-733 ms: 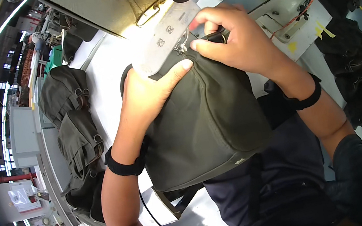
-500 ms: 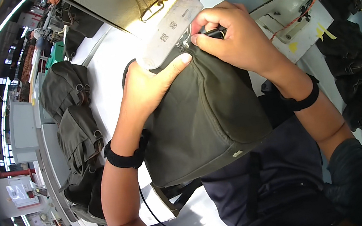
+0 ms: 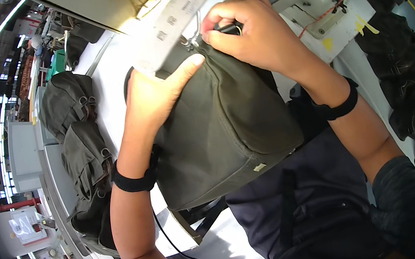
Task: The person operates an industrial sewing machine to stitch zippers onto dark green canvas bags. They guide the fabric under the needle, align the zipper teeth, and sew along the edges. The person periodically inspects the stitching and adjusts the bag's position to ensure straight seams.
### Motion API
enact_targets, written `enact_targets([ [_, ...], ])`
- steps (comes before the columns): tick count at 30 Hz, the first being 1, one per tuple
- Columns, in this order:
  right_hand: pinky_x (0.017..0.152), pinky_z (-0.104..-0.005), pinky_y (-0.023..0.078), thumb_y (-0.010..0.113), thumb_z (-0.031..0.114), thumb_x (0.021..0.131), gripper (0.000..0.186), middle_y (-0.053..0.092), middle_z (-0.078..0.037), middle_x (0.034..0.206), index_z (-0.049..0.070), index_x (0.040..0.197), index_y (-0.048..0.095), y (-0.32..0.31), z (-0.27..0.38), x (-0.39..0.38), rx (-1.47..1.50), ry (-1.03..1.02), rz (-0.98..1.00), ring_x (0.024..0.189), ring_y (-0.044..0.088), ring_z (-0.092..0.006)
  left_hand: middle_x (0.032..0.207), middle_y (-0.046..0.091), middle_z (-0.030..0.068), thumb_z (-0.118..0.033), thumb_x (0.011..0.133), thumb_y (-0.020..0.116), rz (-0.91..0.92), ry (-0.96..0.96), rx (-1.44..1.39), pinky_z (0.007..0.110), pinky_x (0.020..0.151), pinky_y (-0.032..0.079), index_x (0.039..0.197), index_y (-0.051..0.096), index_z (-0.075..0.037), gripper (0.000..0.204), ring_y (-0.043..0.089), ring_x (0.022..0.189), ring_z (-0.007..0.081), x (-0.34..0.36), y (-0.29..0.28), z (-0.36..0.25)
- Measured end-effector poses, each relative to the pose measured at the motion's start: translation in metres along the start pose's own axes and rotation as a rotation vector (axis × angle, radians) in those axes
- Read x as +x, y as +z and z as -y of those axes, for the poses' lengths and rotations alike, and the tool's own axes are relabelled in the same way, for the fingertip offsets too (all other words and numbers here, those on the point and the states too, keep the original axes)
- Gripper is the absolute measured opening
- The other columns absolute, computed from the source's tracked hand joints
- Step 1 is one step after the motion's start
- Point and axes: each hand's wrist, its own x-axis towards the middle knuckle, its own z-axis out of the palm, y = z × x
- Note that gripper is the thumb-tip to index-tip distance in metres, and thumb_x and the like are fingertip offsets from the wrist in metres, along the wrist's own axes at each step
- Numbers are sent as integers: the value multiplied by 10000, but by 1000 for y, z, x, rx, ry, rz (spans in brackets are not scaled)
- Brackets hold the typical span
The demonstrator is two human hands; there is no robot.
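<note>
— Item one, the bag?
— Dark green fabric bag [image 3: 194, 148], one, in front of the wearer, below the machine head [image 3: 104, 4]. It lies from the hands toward the body, its far edge just beside the machine's pale rounded arm [image 3: 169, 29]. Whether that arm enters it, I cannot tell from here.
— Long axis?
— Marked by a raised seam [image 3: 222, 105]: from between the hands down toward the lap, slanting to the wearer's right.
— Left hand [image 3: 154, 97]?
— One, at the bag's far left edge; thumb along the fabric, pointing at the seam's top. Fingers hidden, so how tightly it grips, I can't say.
— Right hand [image 3: 253, 34]?
— One, beyond the seam's top and right of it; thumb and forefinger drawn close, a small black piece [image 3: 228, 29] within their curl.
— Nearer to the metal fitting [image 3: 187, 43]?
— Right fingertips just beside it, left thumb just bodyward. Little between them.
</note>
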Motion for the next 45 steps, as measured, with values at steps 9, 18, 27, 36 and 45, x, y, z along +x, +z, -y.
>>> enact_targets([
  [9, 819, -364, 538, 761, 163, 870, 133, 774, -99, 885, 37, 902, 790, 0, -5, 2, 1, -82, -20, 871, 697, -245, 845, 689, 26, -382, 922, 838, -28, -41, 109, 291, 775, 503, 1027, 756, 15, 419, 569, 784, 92, -2, 3, 0],
  [18, 973, -398, 397, 722, 232, 839, 110, 762, 1, 864, 151, 858, 794, 8, -7, 0, 36, -41, -27, 960, 653, -245, 887, 704, 31, -375, 935, 820, -13, -25, 99, 293, 807, 506, 1004, 744, 17, 405, 587, 825, 109, -1, 0, 7],
  [27, 993, -401, 390, 721, 251, 766, 118, 754, -11, 796, 158, 787, 791, 21, -12, -3, -36, -108, -175, 920, 650, -247, 786, 622, 2, -345, 926, 843, 23, -115, 123, 278, 706, 460, 946, 746, 0, 359, 497, 738, 83, -2, 1, 17],
  [36, 986, -462, 453, 707, 264, 891, 247, 761, -158, 1023, 49, 1000, 763, -12, 9, -4, 47, -95, -25, 1048, 671, -357, 754, 560, -11, -370, 927, 844, 25, -93, 111, 282, 675, 430, 843, 670, 4, 421, 457, 720, 83, -1, 3, 11],
  [45, 974, -450, 434, 723, 240, 867, 210, 755, -138, 974, 56, 961, 761, -2, 4, -4, 21, -85, -77, 1027, 651, -335, 758, 557, -15, -370, 925, 845, 38, -133, 82, 278, 675, 428, 875, 694, 5, 408, 453, 720, 84, 2, 5, 5],
])
